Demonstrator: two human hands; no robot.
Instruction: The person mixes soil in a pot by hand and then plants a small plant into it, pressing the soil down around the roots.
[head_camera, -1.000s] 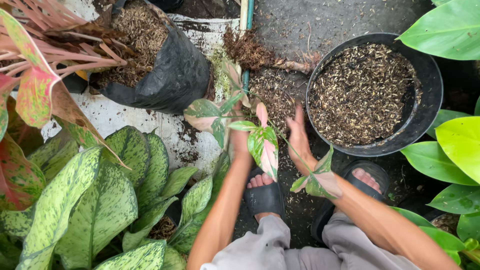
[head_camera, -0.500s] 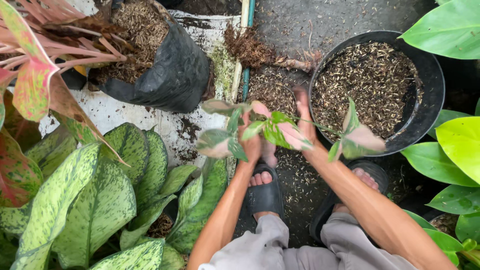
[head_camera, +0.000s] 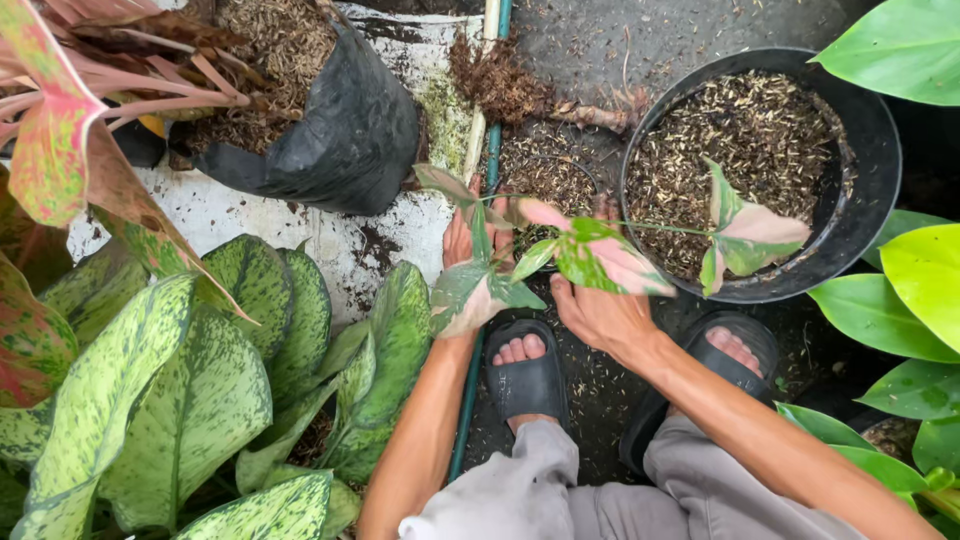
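A small plant with pink, cream and green variegated leaves (head_camera: 590, 255) is held up between both hands, over a little black pot of soil (head_camera: 545, 175) on the ground. My left hand (head_camera: 460, 240) grips it from the left, partly hidden by leaves. My right hand (head_camera: 600, 310) holds it from below on the right. One long stem reaches right, its leaf (head_camera: 750, 235) hanging over the big black pot (head_camera: 860, 130) filled with husk mix.
A black grow bag of soil (head_camera: 340, 130) stands at the upper left, with a red-leaved plant (head_camera: 60, 130) beside it. Speckled green foliage (head_camera: 180, 390) fills the lower left. Broad green leaves (head_camera: 920, 290) line the right. My sandalled feet (head_camera: 525, 375) rest below. A clump of roots (head_camera: 500, 80) lies behind.
Both hands have lifted the small plant and turned it, so its leaves spread out; one long-stemmed leaf has swung right, over the big black pot.
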